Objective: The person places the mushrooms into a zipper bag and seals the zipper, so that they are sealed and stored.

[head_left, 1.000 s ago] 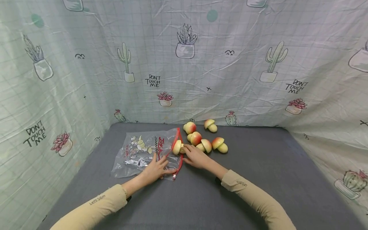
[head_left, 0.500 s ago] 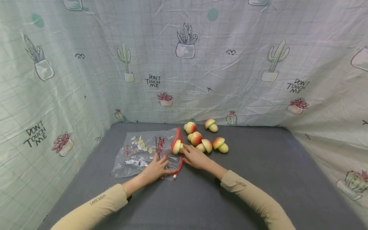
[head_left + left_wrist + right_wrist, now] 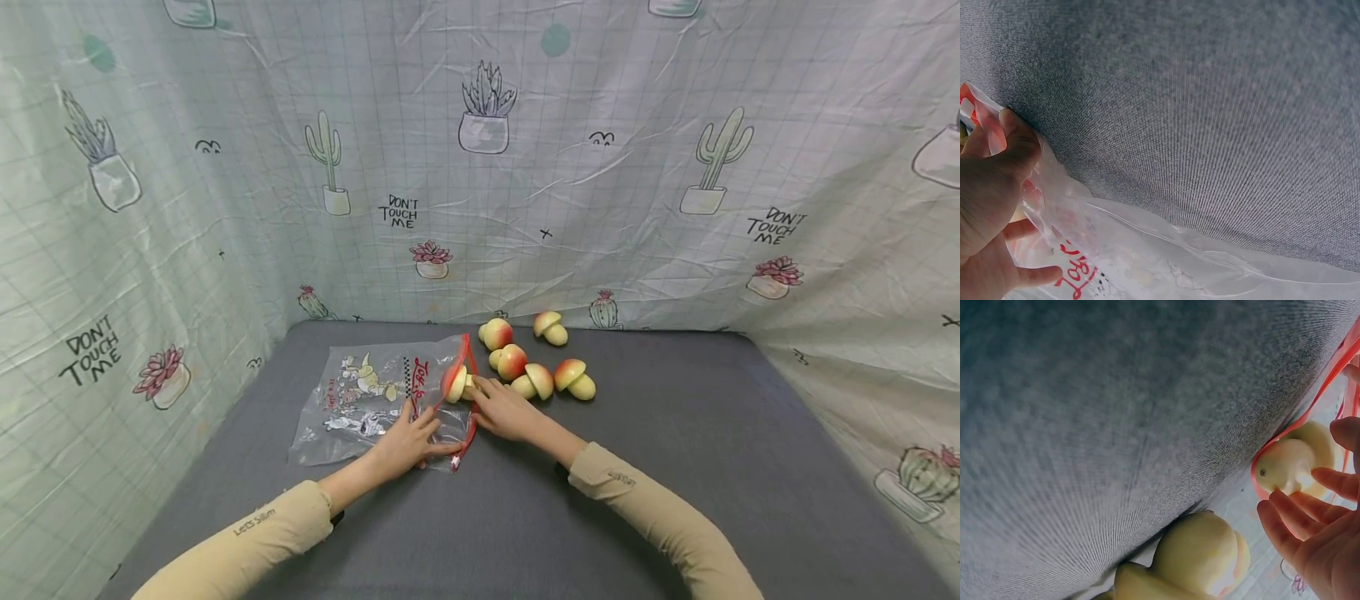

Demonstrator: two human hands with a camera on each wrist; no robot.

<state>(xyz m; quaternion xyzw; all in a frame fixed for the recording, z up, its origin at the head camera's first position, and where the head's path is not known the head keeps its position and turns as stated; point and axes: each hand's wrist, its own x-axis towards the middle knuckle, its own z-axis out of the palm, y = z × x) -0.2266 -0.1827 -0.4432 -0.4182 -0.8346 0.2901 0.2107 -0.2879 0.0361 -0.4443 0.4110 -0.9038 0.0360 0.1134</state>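
A clear plastic zip bag [image 3: 360,383] with a red zip edge and printed figures lies flat, its mouth to the right. My left hand [image 3: 405,442] pinches the lower corner of that mouth beside the white slider [image 3: 967,107], other fingers spread over the plastic. My right hand [image 3: 508,408] holds a toy mushroom [image 3: 455,385] by its pale stem. The mushroom's cap is inside the red-edged mouth. In the right wrist view, the fingertips [image 3: 1277,495] touch the stem, which pokes out toward the hand.
Several more toy mushrooms with red and yellow caps lie behind and right of the right hand, among them one mushroom [image 3: 575,379] farthest right and one mushroom [image 3: 551,328] near the back. The grey table [image 3: 675,433] ends at a hanging patterned cloth [image 3: 540,167].
The right hand has shifted slightly left, and the mushroom has gone a little deeper into the bag's mouth. The left hand and the other mushrooms stay where they were.
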